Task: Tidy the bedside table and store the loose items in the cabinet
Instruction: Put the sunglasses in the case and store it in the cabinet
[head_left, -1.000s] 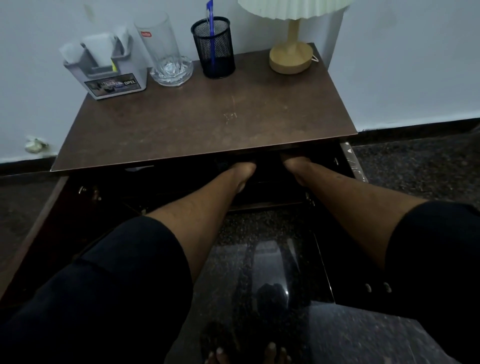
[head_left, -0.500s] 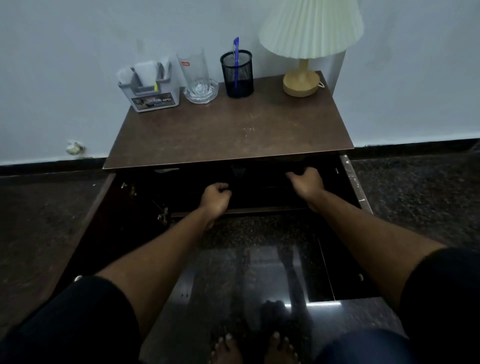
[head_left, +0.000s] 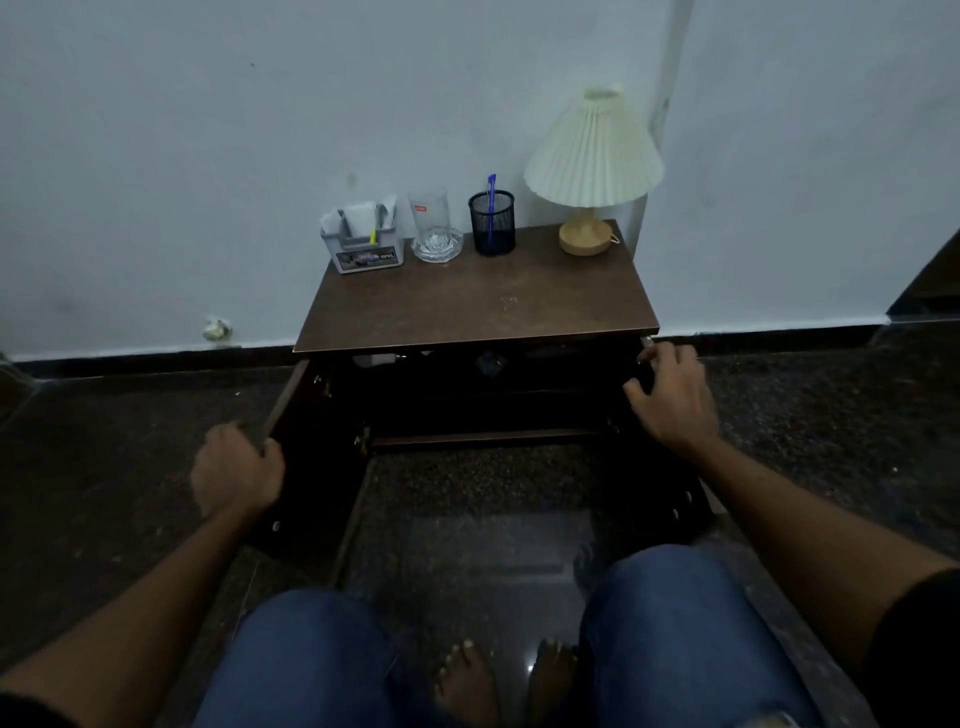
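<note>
left hand (head_left: 236, 470) curled round left cabinet door (head_left: 306, 478) edge, right hand (head_left: 672, 402) fingers hooked over right door (head_left: 660, 483)

Dim throughout, bluish cast, visible grain. Cream pleated table lamp (head_left: 594, 150) unlit; light on the pale plastered wall (head_left: 260, 130) is flat and diffuse. Brown rectangular bedside table top (head_left: 478, 306) is evenly lit. Below its front edge the open cabinet interior (head_left: 483, 402) goes near black, contents unresolved. Glossy dark speckled stone floor (head_left: 467, 483) shows a soft glare patch and a small glint by your feet. Your left hand (head_left: 236, 475), gripping the dark left cabinet door (head_left: 311, 488), is slightly smeared; your right hand (head_left: 672, 400), on the dark right cabinet door (head_left: 660, 478), is sharper. Skirting bows toward the frame's sides.
</note>
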